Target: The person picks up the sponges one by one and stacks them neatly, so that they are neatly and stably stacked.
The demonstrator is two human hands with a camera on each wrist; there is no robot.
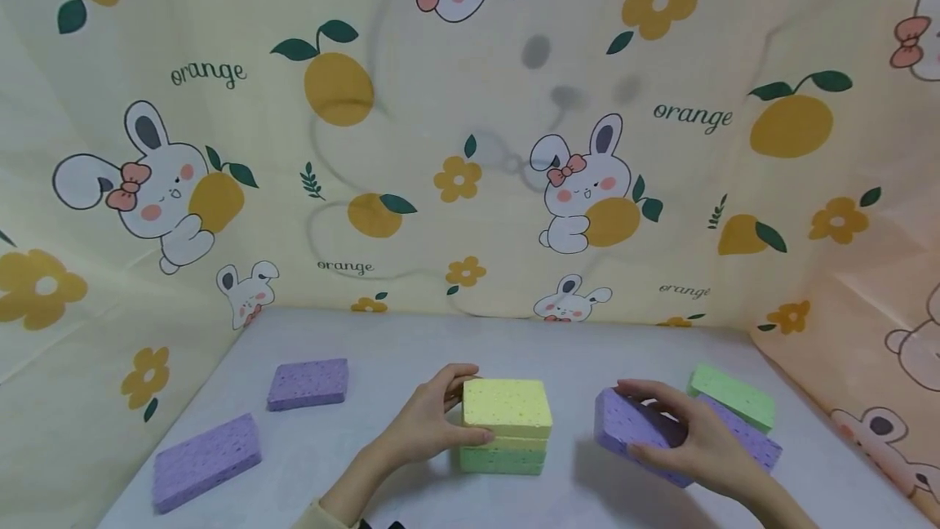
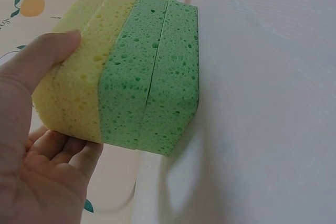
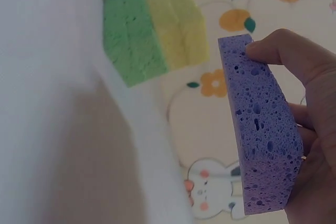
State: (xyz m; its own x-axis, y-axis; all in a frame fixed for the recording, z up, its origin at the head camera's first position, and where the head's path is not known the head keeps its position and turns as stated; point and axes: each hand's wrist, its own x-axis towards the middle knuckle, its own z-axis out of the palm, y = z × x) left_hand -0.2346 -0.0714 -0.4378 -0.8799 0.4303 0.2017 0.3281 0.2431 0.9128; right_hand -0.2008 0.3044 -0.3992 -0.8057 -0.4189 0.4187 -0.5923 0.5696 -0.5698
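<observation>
A stack of sponges stands mid-table, two yellow sponges [image 1: 507, 406] on top of two green sponges [image 2: 149, 77]. From its left side my left hand [image 1: 433, 419] grips the yellow part, thumb on the near face and fingers behind. My right hand [image 1: 693, 439] holds a purple sponge [image 3: 260, 129] above the table, right of the stack and apart from it. In the right wrist view the thumb presses one face of that sponge; the other fingers are partly hidden behind it.
Two more purple sponges, one nearer [image 1: 207, 464] and one farther [image 1: 308, 384], lie on the left of the white table [image 1: 441, 341]. Behind my right hand lie a green sponge [image 1: 734, 398] and another purple sponge [image 1: 749, 435]. A patterned cloth [image 1: 455, 227] encloses the back and sides.
</observation>
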